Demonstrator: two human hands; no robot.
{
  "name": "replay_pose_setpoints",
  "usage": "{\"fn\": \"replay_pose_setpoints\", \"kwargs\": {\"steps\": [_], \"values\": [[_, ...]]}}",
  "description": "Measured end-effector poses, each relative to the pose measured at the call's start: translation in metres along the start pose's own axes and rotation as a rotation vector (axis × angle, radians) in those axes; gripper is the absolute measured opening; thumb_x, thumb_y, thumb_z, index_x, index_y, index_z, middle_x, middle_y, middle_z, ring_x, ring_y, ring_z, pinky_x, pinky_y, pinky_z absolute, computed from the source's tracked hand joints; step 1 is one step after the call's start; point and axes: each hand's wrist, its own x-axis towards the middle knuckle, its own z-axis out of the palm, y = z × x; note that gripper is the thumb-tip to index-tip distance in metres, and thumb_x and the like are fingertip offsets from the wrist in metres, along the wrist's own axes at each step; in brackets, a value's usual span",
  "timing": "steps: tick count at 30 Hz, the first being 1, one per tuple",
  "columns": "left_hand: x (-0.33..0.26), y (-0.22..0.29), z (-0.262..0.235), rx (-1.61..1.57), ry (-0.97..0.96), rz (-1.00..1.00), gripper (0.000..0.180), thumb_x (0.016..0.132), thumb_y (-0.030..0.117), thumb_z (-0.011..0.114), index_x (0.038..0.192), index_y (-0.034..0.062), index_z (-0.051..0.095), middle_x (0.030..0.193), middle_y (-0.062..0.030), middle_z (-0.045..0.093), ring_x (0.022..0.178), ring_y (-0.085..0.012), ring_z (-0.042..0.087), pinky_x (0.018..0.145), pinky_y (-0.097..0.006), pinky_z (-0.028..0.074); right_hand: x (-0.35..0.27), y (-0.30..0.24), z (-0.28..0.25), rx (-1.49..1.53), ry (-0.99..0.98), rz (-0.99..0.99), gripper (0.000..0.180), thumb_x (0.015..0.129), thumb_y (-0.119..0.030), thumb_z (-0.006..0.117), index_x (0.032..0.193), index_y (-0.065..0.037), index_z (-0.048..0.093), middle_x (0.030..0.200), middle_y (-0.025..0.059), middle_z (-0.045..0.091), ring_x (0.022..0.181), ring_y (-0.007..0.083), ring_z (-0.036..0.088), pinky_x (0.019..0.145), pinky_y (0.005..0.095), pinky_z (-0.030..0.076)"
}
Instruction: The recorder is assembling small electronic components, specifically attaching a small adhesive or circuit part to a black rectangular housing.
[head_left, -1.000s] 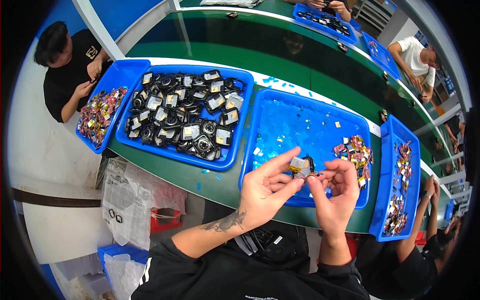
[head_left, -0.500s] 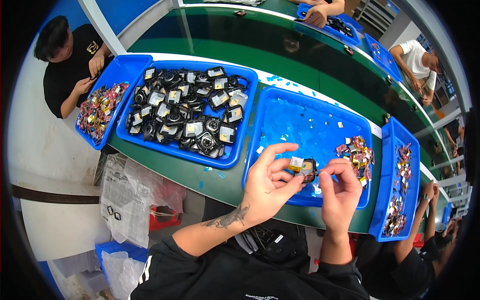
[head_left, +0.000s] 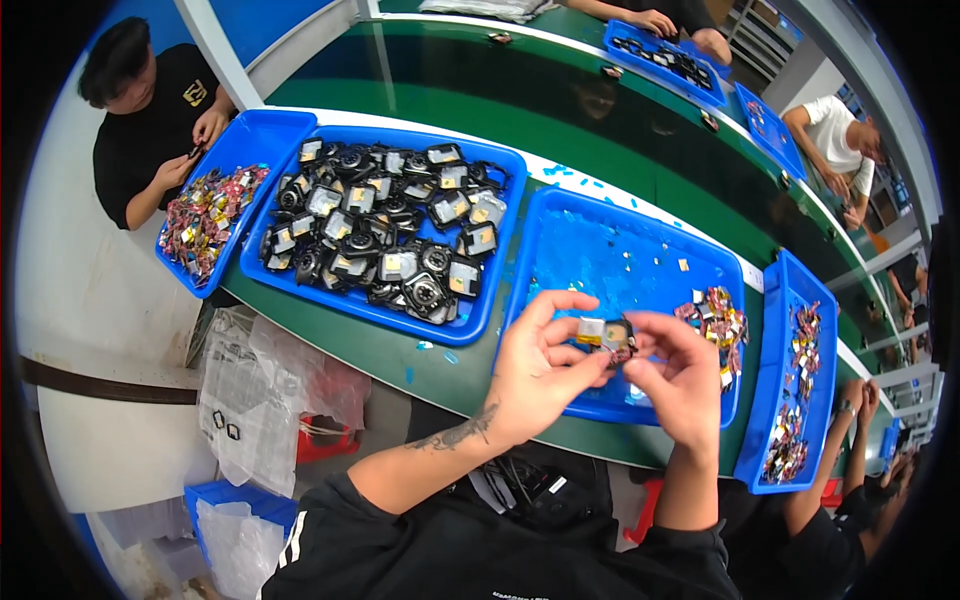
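Observation:
Above the front of a blue tray (head_left: 533,230), I hold a small black watch case (head_left: 622,341) with its inside showing. A silver and yellow battery (head_left: 591,327) sticks out from its left side. My left hand (head_left: 540,375) grips the case from the left, thumb below and fingers behind. My right hand (head_left: 685,375) is closed at the case's right edge, thumb and fingers pinching there; the exact contact is blurred. A pile of small pink and yellow circuit parts with batteries (head_left: 722,325) lies in the tray's right side.
To the left, another blue tray (head_left: 500,290) is heaped with black watch cases (head_left: 385,225). Narrower blue bins of parts stand at far left (head_left: 283,125) and right (head_left: 765,400). Across a green conveyor belt (head_left: 450,100), other people work. Clear plastic bags (head_left: 245,400) hang below the table's left side.
My right hand has moved left and closed onto the watch case's right edge; before, it was pinched just apart from it. My left hand keeps its hold. The view has shifted slightly.

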Motion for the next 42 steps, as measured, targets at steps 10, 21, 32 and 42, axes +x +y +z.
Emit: {"fn": "replay_pose_setpoints", "kwargs": {"steps": [10, 21, 32, 42], "values": [[0.023, 0.075, -0.049, 1.6, 0.413, 0.804, 0.027, 0.083, 0.005, 0.064, 0.11, 0.0073, 0.066, 0.103, -0.0097, 0.063, 0.092, -0.0279, 0.061, 0.076, -0.036, 0.052, 0.177, -0.012, -0.068, -0.28, 0.1, -0.071, 0.016, 0.083, -0.01, 0.069, 0.096, 0.0, 0.066, 0.078, 0.0031, 0.069, 0.067, 0.0066, 0.06, 0.06, 0.0202, 0.049], [0.081, 0.092, -0.103, 1.92, 0.262, 0.529, 0.033, 0.072, 0.014, 0.076, 0.096, 0.0063, 0.055, 0.096, -0.0131, 0.056, 0.1, -0.0338, 0.052, 0.088, -0.044, 0.044, 0.248, 0.053, -0.106, -0.876, 0.386, -0.153, 0.031, 0.075, -0.021, 0.077, 0.097, -0.002, 0.069, 0.087, 0.0156, 0.07, 0.083, 0.0298, 0.069, 0.076, 0.0372, 0.053], [0.046, 0.075, -0.038, 0.304, -0.113, 0.263, 0.019, 0.09, 0.002, 0.061, 0.108, 0.0017, 0.055, 0.095, -0.0088, 0.064, 0.074, -0.0124, 0.063, 0.062, -0.027, 0.054, 0.079, -0.014, -0.118, -1.126, -0.089, -0.044, 0.011, 0.076, -0.007, 0.067, 0.086, -0.003, 0.072, 0.08, 0.0179, 0.069, 0.076, 0.0324, 0.067, 0.073, 0.0393, 0.053], [0.043, 0.036, -0.018, 0.139, -0.145, 0.1, 0.019, 0.093, 0.006, 0.059, 0.109, 0.0038, 0.049, 0.094, -0.0169, 0.068, 0.072, -0.019, 0.068, 0.061, -0.027, 0.055, 0.023, 0.01, -0.09, -0.932, 0.145, -0.285, 0.017, 0.077, -0.006, 0.07, 0.094, -0.006, 0.073, 0.093, 0.0127, 0.066, 0.093, 0.0298, 0.063, 0.081, 0.0382, 0.051]]}}
